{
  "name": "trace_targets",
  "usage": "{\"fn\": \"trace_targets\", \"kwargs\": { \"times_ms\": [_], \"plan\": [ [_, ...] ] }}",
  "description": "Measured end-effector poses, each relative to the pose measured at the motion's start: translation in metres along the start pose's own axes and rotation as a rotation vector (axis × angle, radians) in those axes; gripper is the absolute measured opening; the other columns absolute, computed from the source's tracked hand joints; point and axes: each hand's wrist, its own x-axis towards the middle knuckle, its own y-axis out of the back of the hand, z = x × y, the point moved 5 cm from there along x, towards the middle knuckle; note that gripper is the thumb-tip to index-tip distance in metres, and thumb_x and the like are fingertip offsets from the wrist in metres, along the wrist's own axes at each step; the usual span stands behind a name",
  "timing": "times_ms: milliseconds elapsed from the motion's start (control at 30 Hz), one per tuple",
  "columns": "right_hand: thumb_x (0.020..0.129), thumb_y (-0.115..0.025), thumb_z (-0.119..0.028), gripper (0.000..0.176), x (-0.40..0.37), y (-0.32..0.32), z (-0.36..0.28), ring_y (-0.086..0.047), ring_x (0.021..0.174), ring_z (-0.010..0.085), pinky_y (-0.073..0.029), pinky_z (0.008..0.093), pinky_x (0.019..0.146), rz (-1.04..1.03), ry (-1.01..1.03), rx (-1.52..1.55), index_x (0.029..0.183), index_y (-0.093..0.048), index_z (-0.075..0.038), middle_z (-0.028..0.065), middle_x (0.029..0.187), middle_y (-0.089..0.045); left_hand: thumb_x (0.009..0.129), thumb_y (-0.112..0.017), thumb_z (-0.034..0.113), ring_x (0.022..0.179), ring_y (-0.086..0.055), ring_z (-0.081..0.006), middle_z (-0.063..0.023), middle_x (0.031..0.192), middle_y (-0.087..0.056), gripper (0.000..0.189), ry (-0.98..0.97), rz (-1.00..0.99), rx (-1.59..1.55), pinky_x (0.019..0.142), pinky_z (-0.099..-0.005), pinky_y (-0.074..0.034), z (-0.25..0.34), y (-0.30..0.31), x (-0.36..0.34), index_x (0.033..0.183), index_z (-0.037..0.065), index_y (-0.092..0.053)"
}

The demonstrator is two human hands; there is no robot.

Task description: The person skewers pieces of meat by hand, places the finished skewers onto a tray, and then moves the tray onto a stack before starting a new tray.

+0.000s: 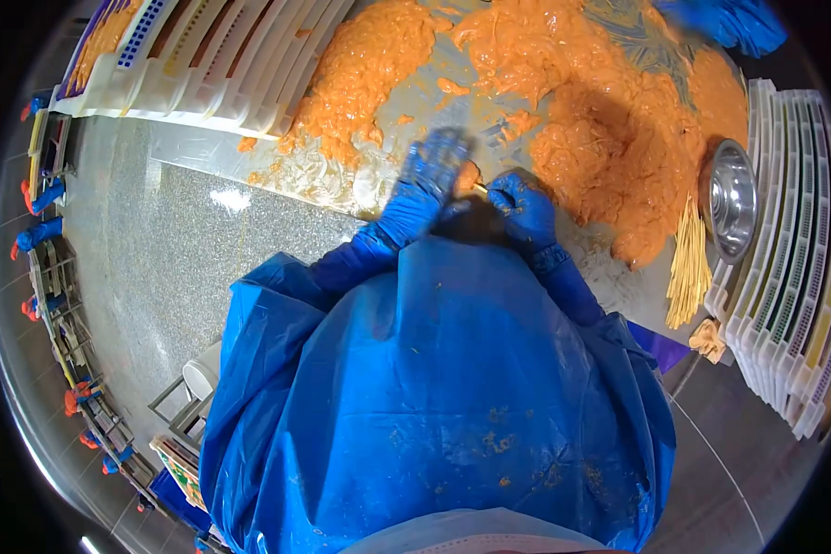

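My right hand (523,210), in a wet blue glove, is closed around the end of a thin wooden skewer (480,188). A small lump of orange marinated meat (468,175) sits on the skewer's other end, close to my left hand. My left hand (436,168), also gloved in blue, is blurred at the fingertips; its fingers look stretched out beside the lump. Beyond both hands, a large heap of orange meat strips (600,148) covers the metal table (489,120), and a second heap (365,78) lies farther left.
Stacked white plastic trays (231,65) stand at the upper left, with more trays (785,240) at the right. A bundle of skewers (688,263) lies near a steel bowl (732,201). Another person's blue-gloved hand (739,23) shows at the top right. Other people work along the left.
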Motion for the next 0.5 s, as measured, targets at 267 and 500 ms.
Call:
{"fn": "trace_targets", "kwargs": {
  "times_ms": [267, 500],
  "plan": [
    [0.084, -0.068, -0.014, 0.012, 0.0, -0.003, 0.003, -0.066, 0.082, 0.0322, -0.052, 0.0397, 0.074, 0.021, 0.022, 0.026, 0.094, -0.066, -0.007, 0.0149, 0.089, -0.066, 0.087, -0.062, 0.044, 0.148, -0.02, -0.0327, -0.0163, 0.159, -0.021, 0.086, -0.214, -0.114, -0.07, 0.12, -0.0493, -0.013, 0.018, -0.005, 0.022, 0.154, 0.008, -0.022],
    [0.083, -0.068, -0.012, 0.012, 0.0, 0.001, -0.007, -0.066, 0.084, 0.0303, -0.052, 0.0382, 0.076, -0.045, -0.098, -0.013, 0.094, -0.066, -0.006, 0.0142, 0.091, -0.066, 0.087, -0.058, 0.048, 0.147, -0.022, -0.0321, -0.0144, 0.157, -0.027, 0.084, -0.235, -0.107, 0.078, 0.12, -0.0507, -0.014, 0.015, -0.01, 0.012, 0.154, 0.01, -0.024]
  ]
}}
